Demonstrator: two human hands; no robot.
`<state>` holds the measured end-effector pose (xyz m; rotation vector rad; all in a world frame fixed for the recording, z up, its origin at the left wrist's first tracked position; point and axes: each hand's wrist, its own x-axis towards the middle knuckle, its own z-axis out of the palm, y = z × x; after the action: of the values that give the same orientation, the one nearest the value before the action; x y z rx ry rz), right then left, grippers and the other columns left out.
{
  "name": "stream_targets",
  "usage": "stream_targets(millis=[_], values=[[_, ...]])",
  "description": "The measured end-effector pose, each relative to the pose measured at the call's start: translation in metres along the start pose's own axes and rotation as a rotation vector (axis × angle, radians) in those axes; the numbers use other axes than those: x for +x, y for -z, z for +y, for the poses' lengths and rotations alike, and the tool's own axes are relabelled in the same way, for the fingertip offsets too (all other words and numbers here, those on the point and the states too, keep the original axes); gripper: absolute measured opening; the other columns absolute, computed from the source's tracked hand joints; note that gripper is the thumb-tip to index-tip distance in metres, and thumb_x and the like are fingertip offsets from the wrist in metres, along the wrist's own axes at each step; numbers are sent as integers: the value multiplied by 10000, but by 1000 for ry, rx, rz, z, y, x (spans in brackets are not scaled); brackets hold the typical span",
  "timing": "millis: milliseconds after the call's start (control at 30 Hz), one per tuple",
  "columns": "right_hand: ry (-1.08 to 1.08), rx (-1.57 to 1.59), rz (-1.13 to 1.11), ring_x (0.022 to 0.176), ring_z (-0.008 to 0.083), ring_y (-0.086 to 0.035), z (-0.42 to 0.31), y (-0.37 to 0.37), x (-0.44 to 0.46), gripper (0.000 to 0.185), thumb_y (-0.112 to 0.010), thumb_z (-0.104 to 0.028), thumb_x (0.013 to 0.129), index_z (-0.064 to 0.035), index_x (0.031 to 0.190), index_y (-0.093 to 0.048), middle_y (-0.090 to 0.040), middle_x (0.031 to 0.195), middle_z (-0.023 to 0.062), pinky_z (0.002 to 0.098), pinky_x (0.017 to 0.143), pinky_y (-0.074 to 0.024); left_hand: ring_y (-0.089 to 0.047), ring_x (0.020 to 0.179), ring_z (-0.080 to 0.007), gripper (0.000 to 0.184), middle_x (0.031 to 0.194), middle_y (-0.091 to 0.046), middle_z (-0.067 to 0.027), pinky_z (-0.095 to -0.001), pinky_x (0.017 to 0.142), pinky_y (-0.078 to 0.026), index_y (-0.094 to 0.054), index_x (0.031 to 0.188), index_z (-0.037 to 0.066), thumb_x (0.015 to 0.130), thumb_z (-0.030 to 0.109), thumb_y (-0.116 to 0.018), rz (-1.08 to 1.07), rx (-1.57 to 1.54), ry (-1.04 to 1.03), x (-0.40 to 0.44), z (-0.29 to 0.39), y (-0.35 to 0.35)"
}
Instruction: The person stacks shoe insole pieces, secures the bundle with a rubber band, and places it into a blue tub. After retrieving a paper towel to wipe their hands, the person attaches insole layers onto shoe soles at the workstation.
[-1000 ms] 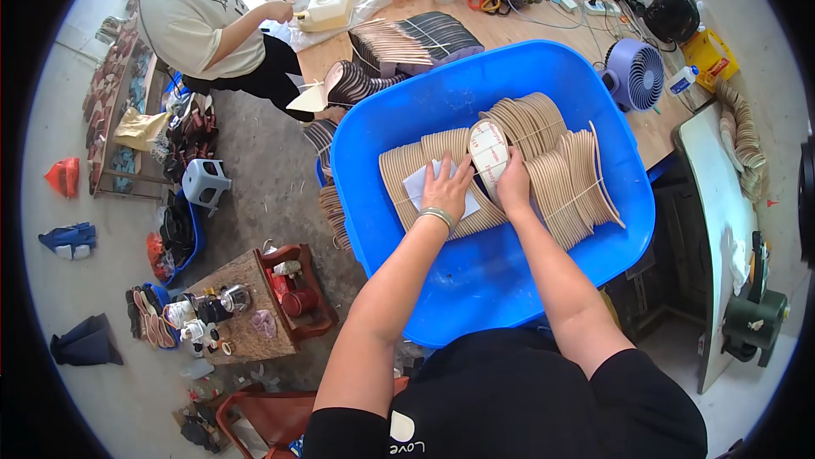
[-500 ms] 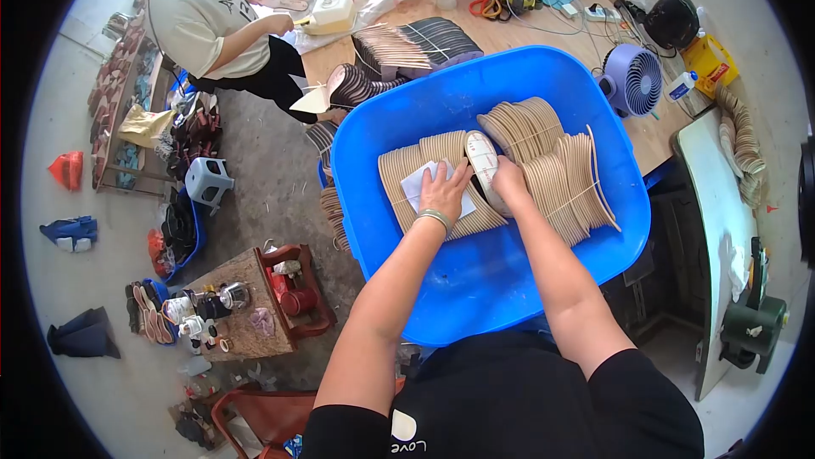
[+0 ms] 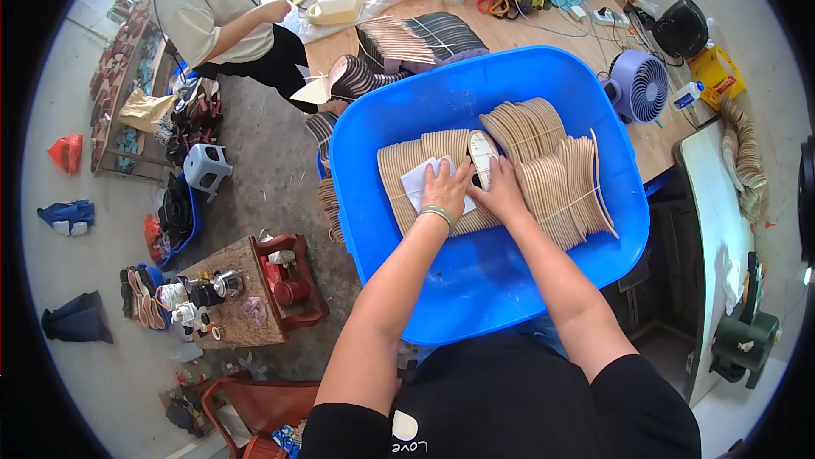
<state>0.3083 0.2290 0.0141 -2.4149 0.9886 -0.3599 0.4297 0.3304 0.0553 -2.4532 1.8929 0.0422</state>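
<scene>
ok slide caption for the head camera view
Left hand on white paper, right hand at a pale sole-shaped piece, among tied tan stacks in a blue tub.

A black short-sleeved T-shirt (image 3: 518,399) reads "Love", with a bangle (image 3: 437,212) worn.

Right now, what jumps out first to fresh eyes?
The large blue tub in the centre, holding tied stacks of tan curved pieces. Then, inside it, the left hand spread over white paper and the right hand at a pale elongated piece. Third, the purple fan near the tub's upper-right corner.
</scene>
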Motion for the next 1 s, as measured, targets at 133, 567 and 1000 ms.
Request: stream_targets(millis=[133, 567, 1000], values=[[-127, 177, -143, 1248, 404, -488, -2, 16, 15, 668, -665, -348, 832, 87, 1304, -479, -507, 1313, 315, 411, 1061, -385, -393, 1300, -305, 528, 1492, -364, 51, -560, 1064, -313, -447, 1415, 224, 894, 139, -480, -25, 10, -10, 0, -1, 1], [-67, 41, -433, 975, 432, -621, 6, 4, 32, 441, -470, -69, 898, -10, 1333, -513, -641, 1084, 262, 481, 850, -485, -404, 1296, -316, 527, 1505, -354, 19, -559, 1077, -303, -476, 1394, 196, 876, 101, -471, -23, 27, -30, -1, -1, 4], [-29, 616, -10, 1101, 426, -574, 3, -54, 19, 510, -469, -266, 957, -72, 1425, -405, -605, 1189, 260, 463, 910, -459, -236, 1454, -255, 626, 1567, -279, -35, -557, 1158, -158, -321, 1491, 141, 879, 77, -439, -50, -85, 33, -21, -7, -5]])
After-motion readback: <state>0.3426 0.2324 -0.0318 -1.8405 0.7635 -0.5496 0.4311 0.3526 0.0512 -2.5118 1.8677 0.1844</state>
